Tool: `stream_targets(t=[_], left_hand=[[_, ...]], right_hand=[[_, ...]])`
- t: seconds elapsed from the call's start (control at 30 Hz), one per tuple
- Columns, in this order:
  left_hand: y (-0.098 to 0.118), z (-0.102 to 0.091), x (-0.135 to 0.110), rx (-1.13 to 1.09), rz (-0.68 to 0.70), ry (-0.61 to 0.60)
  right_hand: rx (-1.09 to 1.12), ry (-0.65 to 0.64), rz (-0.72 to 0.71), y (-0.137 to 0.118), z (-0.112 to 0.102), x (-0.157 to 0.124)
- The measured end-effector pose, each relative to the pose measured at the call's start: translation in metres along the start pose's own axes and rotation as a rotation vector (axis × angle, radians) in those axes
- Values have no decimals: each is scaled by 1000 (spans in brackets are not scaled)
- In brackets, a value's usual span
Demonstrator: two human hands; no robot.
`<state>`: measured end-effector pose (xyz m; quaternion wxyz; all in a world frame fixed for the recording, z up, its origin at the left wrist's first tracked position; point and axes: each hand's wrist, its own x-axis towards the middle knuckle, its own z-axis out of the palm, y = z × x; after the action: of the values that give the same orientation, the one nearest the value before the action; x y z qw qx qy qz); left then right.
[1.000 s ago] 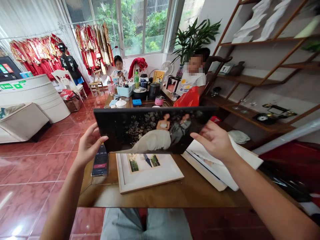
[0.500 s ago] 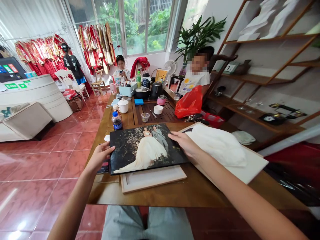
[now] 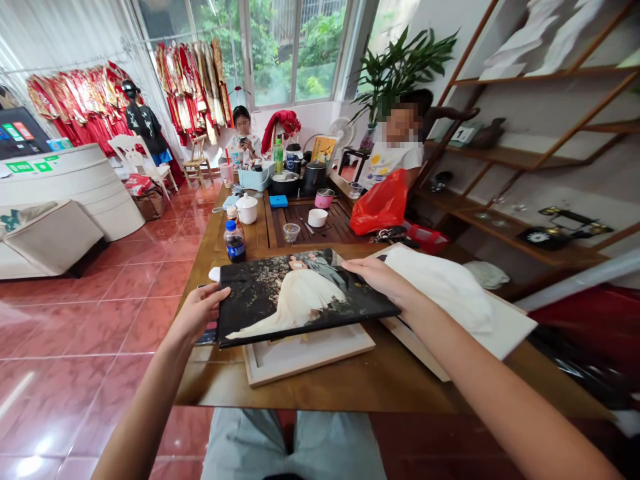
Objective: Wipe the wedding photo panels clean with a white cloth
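Note:
I hold a dark wedding photo panel (image 3: 295,293) by its two short sides, tilted, just above a white picture frame (image 3: 310,357) that lies on the wooden table (image 3: 350,387). My left hand (image 3: 200,310) grips the panel's left edge, thumb on top. On the panel's far right corner rests my right hand (image 3: 380,277), fingers curled over the edge. A phone (image 3: 206,335) lies partly hidden under the panel's left side. To the right sits a second white frame (image 3: 500,327) with a white cloth (image 3: 440,287) on it.
Farther along the table stand a drinks bottle (image 3: 233,241), a white teapot (image 3: 247,209), cups, a tea tray and a red plastic bag (image 3: 381,203). One person sits at the table's right side, another at its far end, a third by red garments. Shelves line the right wall.
The photo panel came down from upright in front of me to nearly flat over the white frame. Between the last two frames it shifted right and its right side lifted a little.

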<state>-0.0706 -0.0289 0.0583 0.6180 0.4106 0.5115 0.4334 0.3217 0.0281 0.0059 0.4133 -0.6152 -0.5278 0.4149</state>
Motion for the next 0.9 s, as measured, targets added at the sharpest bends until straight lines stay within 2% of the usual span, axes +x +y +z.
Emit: stream_targets(t=[0.1,0.23,0.4,0.57,0.9], left_hand=[[-4,2,-3,23,-39,8],[-18,1,-2,66,-62,51],[-33,-2,-4,117,-9,56],[-38,0,-9,298,38,93],[-45,6,-6,495,125,31]], right_hand=[[-26,-37,33,2,-2,1],[-57,-49,6,8,4,3],[-95,5,-84,24,18,0],[-165,19,-149,42,29,-4],[-351,36,-174,60,26,-6]])
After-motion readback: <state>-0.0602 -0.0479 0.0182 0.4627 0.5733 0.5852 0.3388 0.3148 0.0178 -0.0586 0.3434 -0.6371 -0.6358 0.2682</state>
